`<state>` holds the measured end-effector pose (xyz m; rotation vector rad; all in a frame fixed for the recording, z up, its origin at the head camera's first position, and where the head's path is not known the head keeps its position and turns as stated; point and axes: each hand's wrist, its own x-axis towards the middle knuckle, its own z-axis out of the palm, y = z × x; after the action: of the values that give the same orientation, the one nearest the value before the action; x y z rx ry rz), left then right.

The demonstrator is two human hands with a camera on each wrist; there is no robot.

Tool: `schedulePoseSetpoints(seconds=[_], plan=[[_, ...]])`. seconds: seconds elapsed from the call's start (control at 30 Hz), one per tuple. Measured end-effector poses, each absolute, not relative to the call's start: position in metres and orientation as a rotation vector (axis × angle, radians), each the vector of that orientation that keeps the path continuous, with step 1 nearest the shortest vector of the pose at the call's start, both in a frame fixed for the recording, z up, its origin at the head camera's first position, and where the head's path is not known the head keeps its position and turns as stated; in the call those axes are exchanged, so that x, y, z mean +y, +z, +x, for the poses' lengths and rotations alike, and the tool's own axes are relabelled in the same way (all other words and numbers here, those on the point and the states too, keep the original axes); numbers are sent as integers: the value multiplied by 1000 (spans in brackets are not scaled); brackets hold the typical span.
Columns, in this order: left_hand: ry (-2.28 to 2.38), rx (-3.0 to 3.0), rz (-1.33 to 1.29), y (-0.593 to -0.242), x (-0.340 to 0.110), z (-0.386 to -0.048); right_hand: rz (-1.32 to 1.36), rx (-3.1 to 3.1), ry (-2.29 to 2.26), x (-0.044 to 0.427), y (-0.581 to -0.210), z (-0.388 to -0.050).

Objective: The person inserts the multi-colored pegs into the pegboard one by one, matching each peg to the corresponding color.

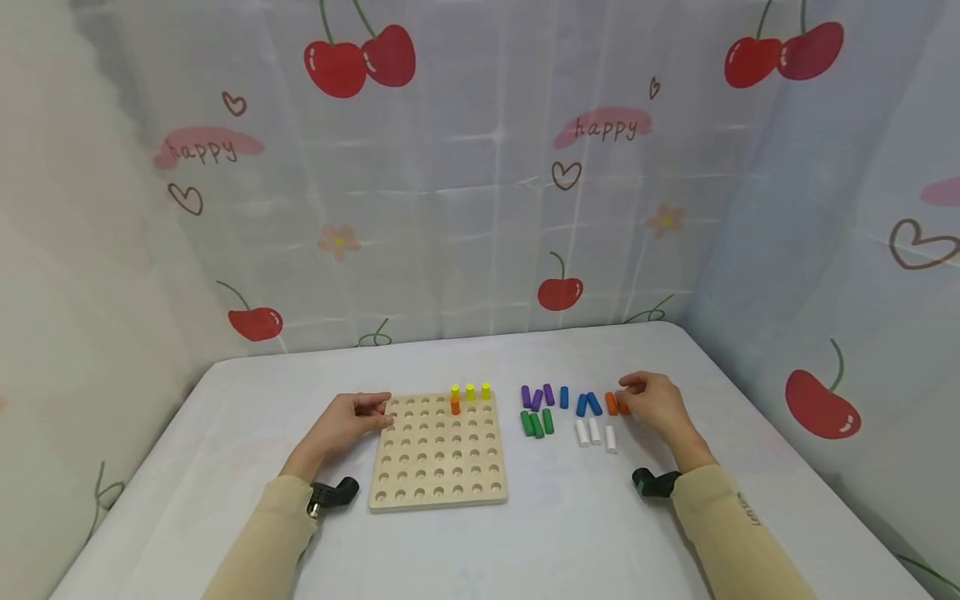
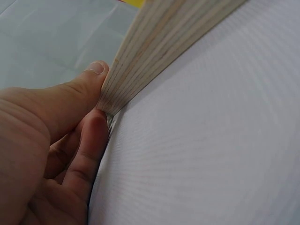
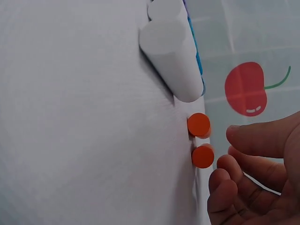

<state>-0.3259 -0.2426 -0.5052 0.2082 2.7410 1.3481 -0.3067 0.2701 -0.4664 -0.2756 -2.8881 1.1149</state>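
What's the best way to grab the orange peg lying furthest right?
Pinch the furthest-right orange peg by its long round sides near the middle, probably coming from above and the right, where the right hand is. It lies on its side on the table, and the other loose orange peg is close on its left, leaving only a narrow gap there.

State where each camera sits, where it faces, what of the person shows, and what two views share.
Head: on the head, facing forward and down at table and pegboard; left hand, right hand and sleeves show.
Left wrist: on that wrist, facing the pegboard's edge; only the left hand shows.
Right wrist: on that wrist, facing two orange pegs and white pegs; only the right hand shows.
Shared: head and right wrist views show those orange pegs.
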Motion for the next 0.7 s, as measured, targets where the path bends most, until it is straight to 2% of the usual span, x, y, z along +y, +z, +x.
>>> schedulePoseSetpoints(seconds=[0.7], plan=[[1370, 2730, 210, -506, -241, -326, -300, -2936, 1007, 272, -475, -308]])
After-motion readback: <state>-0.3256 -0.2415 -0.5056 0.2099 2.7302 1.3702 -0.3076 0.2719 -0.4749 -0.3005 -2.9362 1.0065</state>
